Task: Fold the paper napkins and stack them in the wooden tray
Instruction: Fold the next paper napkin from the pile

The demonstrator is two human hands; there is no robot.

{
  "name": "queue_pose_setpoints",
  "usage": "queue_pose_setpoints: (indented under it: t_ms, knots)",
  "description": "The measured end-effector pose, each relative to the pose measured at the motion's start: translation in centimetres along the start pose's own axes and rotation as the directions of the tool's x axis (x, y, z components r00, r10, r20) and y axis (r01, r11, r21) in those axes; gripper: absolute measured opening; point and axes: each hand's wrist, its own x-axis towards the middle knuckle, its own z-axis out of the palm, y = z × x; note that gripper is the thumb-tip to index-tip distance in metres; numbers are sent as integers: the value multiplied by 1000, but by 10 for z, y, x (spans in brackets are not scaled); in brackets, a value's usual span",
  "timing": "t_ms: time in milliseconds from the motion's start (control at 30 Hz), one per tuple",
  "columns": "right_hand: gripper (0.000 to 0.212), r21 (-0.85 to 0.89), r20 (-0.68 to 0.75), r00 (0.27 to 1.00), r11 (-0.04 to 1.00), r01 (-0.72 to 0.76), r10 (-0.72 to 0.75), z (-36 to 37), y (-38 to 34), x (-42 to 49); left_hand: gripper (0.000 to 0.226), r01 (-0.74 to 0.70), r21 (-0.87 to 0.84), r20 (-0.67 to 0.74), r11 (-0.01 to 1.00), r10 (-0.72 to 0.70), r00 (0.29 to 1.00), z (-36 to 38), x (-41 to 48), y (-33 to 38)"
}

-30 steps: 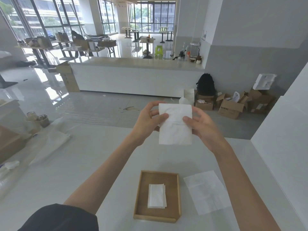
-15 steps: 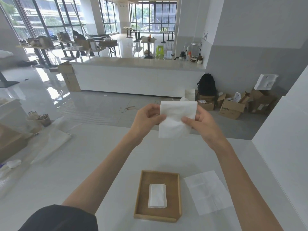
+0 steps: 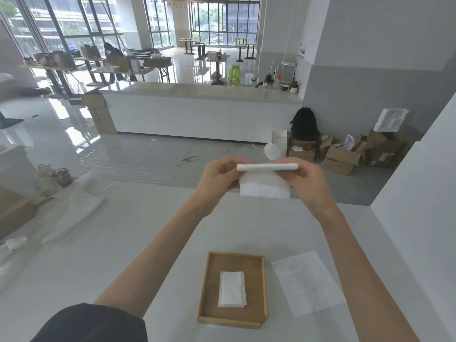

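Over the last 1 second the napkin in hand (image 3: pixel 265 187) has gone from a tall sheet hanging upright between the hands to a much shorter one. Its upper part has been turned over toward the camera, and a rounded fold now runs along the top edge, level between the 2 hands. That reads as the next fold in progress and not yet pressed flat, so this napkin is probably 1 crease away from being ready for the tray

The left hand (image 3: pixel 218 177) sits at centre frame, just left of the napkin, its fingers curled in and pinching the left end of the fold. The right hand (image 3: pixel 308 183) mirrors it on the right, thumb and fingers closed narrowly on the other end. Both forearms reach up from the bottom of the frame, and the sheet is held in the air above the table (image 3: pixel 111 243)

At lower centre the wooden tray (image 3: pixel 204 287) lies on the table with a small stack of folded napkins (image 3: pixel 232 290) inside, apart from its walls. Just to the right of the tray an unfolded napkin (image 3: pixel 307 283) lies flat, not yet folded
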Motion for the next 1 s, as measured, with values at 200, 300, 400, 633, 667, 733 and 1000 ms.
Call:
queue_pose_setpoints:
  t_ms: [200,300,400,633,667,733,1000]
  knots:
    - [57,63,-6,998,996,58,-58,-4,6,-2,29,4,-64,-1,998,-4,1000,0,-2,-1]
    - [58,58,-14,998,997,58,-57,-3,8,-2,33,-15,-53,-17,998,14,1000,1,-3,-3]
    - [61,45,-15,997,996,81,-81,-2,9,-1,25,-18,-147,-29,989,14,999,-1,-4,-3]
    - [69,-43,-6,992,991,129,-129,-1,12,0,24,154,-82,0,985,-154,988,2,-4,-5]
    - [68,-57,-9,991,989,134,-135,-1,11,-1,19,142,-63,-12,988,-143,990,3,-5,-6]
    - [60,-66,-34,994,992,104,-107,0,10,-1,11,117,-44,-36,992,-118,992,4,-5,-6]
    - [53,368,37,912,843,-392,408,7,30,-8,22,50,104,-134,993,-36,990,8,-8,-7]
